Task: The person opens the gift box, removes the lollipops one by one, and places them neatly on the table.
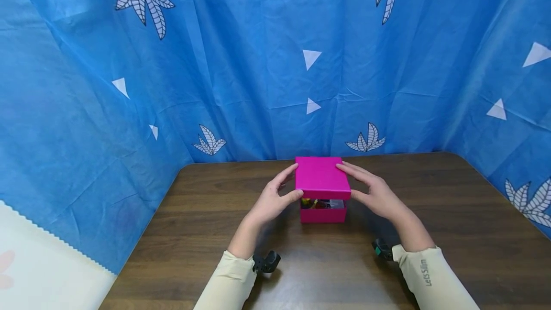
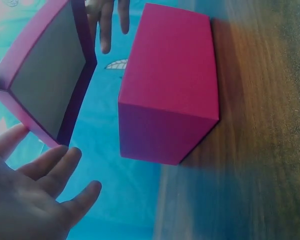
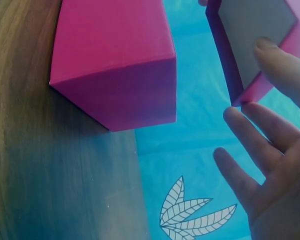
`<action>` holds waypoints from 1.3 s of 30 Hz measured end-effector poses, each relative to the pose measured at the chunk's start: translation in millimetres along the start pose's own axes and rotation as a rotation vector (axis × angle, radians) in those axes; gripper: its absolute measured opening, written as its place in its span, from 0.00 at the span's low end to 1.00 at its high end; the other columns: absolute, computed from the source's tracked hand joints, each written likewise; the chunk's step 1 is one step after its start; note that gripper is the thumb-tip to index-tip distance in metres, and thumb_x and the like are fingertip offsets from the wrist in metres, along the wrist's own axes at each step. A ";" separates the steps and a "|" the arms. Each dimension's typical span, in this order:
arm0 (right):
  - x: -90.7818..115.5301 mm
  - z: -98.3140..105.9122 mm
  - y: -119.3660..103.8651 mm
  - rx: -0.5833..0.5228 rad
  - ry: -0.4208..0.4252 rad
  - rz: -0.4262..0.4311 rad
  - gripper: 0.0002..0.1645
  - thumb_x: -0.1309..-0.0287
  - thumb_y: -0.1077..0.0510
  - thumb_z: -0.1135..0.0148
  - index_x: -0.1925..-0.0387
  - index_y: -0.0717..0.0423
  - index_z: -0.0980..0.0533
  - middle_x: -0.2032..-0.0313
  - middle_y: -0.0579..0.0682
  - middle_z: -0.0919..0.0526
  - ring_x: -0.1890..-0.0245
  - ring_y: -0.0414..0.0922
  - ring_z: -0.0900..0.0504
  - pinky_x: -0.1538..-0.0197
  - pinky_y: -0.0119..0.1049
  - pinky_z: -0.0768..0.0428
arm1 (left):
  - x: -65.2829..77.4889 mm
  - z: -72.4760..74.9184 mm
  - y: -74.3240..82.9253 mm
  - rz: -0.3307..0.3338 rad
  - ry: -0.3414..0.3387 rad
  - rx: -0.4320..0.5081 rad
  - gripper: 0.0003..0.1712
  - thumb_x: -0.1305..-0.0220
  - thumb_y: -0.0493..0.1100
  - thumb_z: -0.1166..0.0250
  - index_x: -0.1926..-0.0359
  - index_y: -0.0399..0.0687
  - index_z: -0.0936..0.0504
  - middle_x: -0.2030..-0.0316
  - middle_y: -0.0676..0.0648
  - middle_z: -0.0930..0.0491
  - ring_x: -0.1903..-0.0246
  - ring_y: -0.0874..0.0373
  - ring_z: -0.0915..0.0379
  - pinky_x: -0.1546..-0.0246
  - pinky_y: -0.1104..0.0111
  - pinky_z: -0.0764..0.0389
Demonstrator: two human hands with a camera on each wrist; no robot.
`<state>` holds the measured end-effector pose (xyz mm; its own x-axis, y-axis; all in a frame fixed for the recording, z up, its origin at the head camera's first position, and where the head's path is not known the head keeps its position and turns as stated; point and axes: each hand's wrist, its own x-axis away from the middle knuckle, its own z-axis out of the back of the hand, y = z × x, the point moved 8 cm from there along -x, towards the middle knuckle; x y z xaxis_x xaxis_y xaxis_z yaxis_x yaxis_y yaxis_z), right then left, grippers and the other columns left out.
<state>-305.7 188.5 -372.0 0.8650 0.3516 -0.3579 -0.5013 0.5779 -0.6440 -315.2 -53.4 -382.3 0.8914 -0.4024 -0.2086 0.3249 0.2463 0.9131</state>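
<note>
A bright pink square box lid (image 1: 323, 174) hangs just above a matching pink box (image 1: 323, 215), apart from it. My left hand (image 1: 269, 201) grips the lid's left side, thumb at the near corner and fingers toward the far one. On the opposite side my right hand (image 1: 379, 196) holds the lid the same way. Through the gap, small items (image 1: 323, 204) show inside the box, yellow, dark and clear; their kind cannot be told. Both wrist views show the lid's grey inner face (image 2: 52, 65), with the box (image 3: 115, 65) standing on the table below.
A dark brown wooden table (image 1: 206, 204) carries the box near its far edge. Behind and beside it hangs a blue curtain (image 1: 258, 61) with white leaf and triangle prints. A white cloth with a scalloped edge (image 1: 43, 262) lies at the lower left.
</note>
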 end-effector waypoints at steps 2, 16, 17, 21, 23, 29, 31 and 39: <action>0.2 0.7 -0.5 0.013 0.028 -0.012 0.40 0.38 0.54 0.32 0.27 0.37 0.35 0.26 0.57 0.35 0.28 0.63 0.36 0.39 0.69 0.27 | 0.7 0.2 0.2 -0.007 -0.003 0.008 0.40 0.36 0.60 0.33 0.26 0.70 0.38 0.27 0.53 0.35 0.26 0.52 0.41 0.25 0.46 0.41; -1.9 16.9 -24.5 0.067 0.351 0.126 0.33 0.47 0.66 0.27 0.38 0.48 0.22 0.41 0.53 0.24 0.42 0.38 0.28 0.51 0.17 0.24 | -0.4 3.3 14.4 -0.130 -0.029 0.077 0.37 0.29 0.52 0.39 0.23 0.62 0.42 0.29 0.46 0.34 0.30 0.47 0.36 0.29 0.47 0.34; -2.4 17.7 -25.9 0.047 0.365 0.130 0.33 0.47 0.67 0.27 0.38 0.49 0.21 0.41 0.53 0.23 0.43 0.35 0.29 0.51 0.13 0.26 | -0.8 4.0 15.4 -0.130 -0.026 0.070 0.38 0.29 0.49 0.39 0.23 0.61 0.42 0.30 0.45 0.34 0.30 0.46 0.35 0.29 0.47 0.33; -3.4 19.4 -32.7 -0.022 0.404 0.142 0.29 0.45 0.69 0.30 0.41 0.50 0.20 0.42 0.53 0.22 0.48 0.28 0.28 0.53 0.12 0.25 | -1.9 7.7 20.7 -0.138 0.022 0.050 0.39 0.30 0.36 0.38 0.23 0.55 0.41 0.33 0.40 0.33 0.32 0.42 0.33 0.30 0.46 0.33; -3.1 19.7 -36.4 -0.031 0.417 0.144 0.28 0.45 0.69 0.30 0.42 0.50 0.19 0.44 0.53 0.21 0.51 0.27 0.27 0.54 0.13 0.24 | -0.8 10.0 25.5 -0.141 0.058 0.034 0.38 0.31 0.33 0.39 0.24 0.52 0.40 0.35 0.37 0.32 0.33 0.41 0.32 0.30 0.45 0.33; 0.1 19.3 -40.5 -0.034 0.439 0.095 0.25 0.44 0.66 0.29 0.44 0.48 0.18 0.48 0.50 0.19 0.58 0.27 0.24 0.58 0.15 0.22 | 9.3 14.8 47.0 -0.130 0.123 0.003 0.33 0.32 0.33 0.39 0.27 0.45 0.34 0.42 0.34 0.27 0.36 0.39 0.30 0.33 0.42 0.31; -0.2 17.1 -40.6 -0.058 0.428 0.077 0.24 0.44 0.65 0.29 0.45 0.49 0.18 0.49 0.49 0.19 0.59 0.29 0.23 0.60 0.17 0.21 | 11.5 16.9 51.0 -0.143 0.151 0.002 0.32 0.32 0.32 0.38 0.28 0.42 0.32 0.44 0.33 0.26 0.38 0.37 0.29 0.35 0.42 0.29; -7.7 5.6 -36.8 -0.163 0.371 0.002 0.18 0.39 0.61 0.33 0.47 0.61 0.18 0.54 0.53 0.20 0.66 0.30 0.20 0.62 0.20 0.18 | 15.4 32.1 54.7 -0.169 0.317 -0.015 0.24 0.33 0.32 0.37 0.37 0.36 0.23 0.49 0.32 0.21 0.46 0.38 0.23 0.43 0.46 0.21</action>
<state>-294.0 168.7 -341.7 0.8273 0.0453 -0.5600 -0.5191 0.4428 -0.7311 -293.9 -74.3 -324.2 0.8776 -0.1459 -0.4565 0.4785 0.2134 0.8517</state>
